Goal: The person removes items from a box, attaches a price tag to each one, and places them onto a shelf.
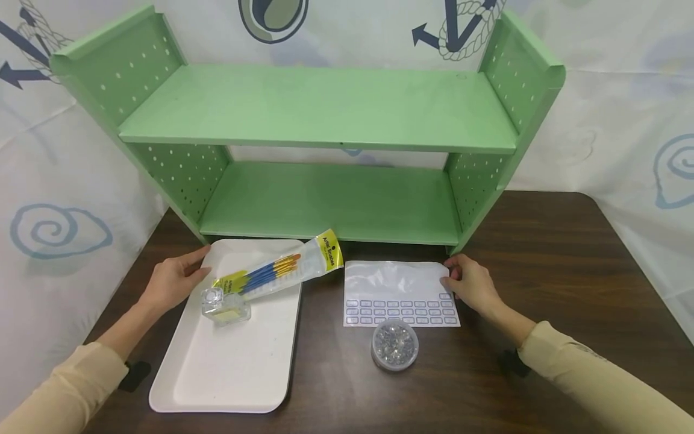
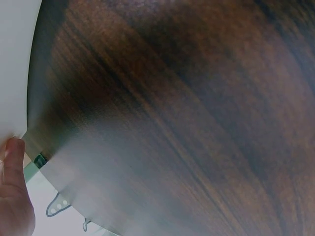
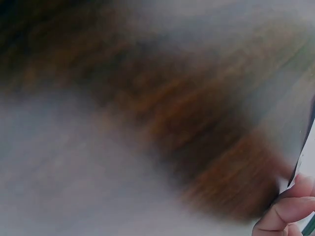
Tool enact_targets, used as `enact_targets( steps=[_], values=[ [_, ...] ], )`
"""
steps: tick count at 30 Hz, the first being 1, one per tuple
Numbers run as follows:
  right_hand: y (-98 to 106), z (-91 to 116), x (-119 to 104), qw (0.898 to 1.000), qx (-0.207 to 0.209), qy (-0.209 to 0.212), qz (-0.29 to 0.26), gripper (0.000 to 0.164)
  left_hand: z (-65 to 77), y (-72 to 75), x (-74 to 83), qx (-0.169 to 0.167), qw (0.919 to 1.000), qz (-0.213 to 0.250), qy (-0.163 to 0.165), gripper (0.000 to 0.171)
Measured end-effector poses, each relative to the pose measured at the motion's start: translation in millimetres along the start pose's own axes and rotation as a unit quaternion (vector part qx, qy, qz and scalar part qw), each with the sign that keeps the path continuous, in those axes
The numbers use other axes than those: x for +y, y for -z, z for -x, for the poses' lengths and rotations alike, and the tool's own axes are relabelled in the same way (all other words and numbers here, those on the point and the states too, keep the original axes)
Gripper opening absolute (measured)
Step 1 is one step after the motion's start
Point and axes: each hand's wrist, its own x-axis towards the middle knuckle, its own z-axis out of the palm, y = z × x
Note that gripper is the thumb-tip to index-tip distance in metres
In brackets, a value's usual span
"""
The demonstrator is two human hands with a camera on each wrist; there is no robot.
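Right grip [image 1: 473, 282] pinches the upper right corner of a white rectangular sheet of small blue-outlined labels [image 1: 396, 280], which lies flat to that hand's left. Left grip [image 1: 173, 278] has its fingers extended, touching the far left corner of a shallow white rectangular tray [image 1: 238, 374], which stretches to that hand's right and back toward the person. Just right of the left grip, inside the tray, a clear square-sided glass bottle [image 1: 230, 308] lies tilted beside a clear yellow-ended packet of blue-handled artist brushes [image 1: 271, 276], whose far end juts over the tray's rim. Nearer the person than the right grip, and to its left, sits a clear round tub of glittering pieces [image 1: 394, 345].

Beneath both grips spreads a dark brown wood-grain bench [image 1: 564, 253], streaked and faintly glossy, its rounded far corner beyond the right grip. Just past the fingertips stands a pale green two-tier shelf unit [image 1: 320, 105] with dotted side panels. Farther off, white cloth [image 1: 612, 114] printed with navy anchors, rope and pale blue spiral shells covers the background, creased in places.
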Motion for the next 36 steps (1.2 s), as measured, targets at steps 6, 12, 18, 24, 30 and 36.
enact_targets(
  steps=[6, 12, 18, 24, 30, 36],
  values=[
    [-0.9, -0.7, -1.7, 1.0, 0.004, -0.008, 0.0, 0.023, -0.3, -0.5, -1.7, 0.002, 1.0, 0.0, -0.006, 0.053],
    [-1.2, -0.1, -0.7, 1.0, 0.005, -0.011, -0.007, 0.02, -0.2, 0.2, -2.9, 0.011, 0.9997, -0.007, -0.022, 0.052],
    [-1.8, 0.6, 0.9, 1.0, 0.008, -0.009, -0.011, 0.017, 0.6, 2.4, -4.6, 0.01, 0.9994, -0.014, -0.031, 0.053],
    [-2.5, 0.4, 0.7, 1.0, 0.013, -0.003, -0.017, 0.016, 1.7, 2.6, -4.9, 0.009, 0.9995, -0.015, -0.027, 0.053],
    [-2.5, 0.7, -0.1, 1.0, 0.016, -0.005, -0.021, 0.016, 2.2, 2.8, -4.6, 0.009, 0.9996, -0.008, -0.027, 0.053],
    [-2.3, -0.2, 1.3, 0.999, 0.02, -0.002, -0.027, 0.015, 2.1, 6.0, -3.0, 0.012, 0.9995, -0.006, -0.028, 0.053]
  ],
)
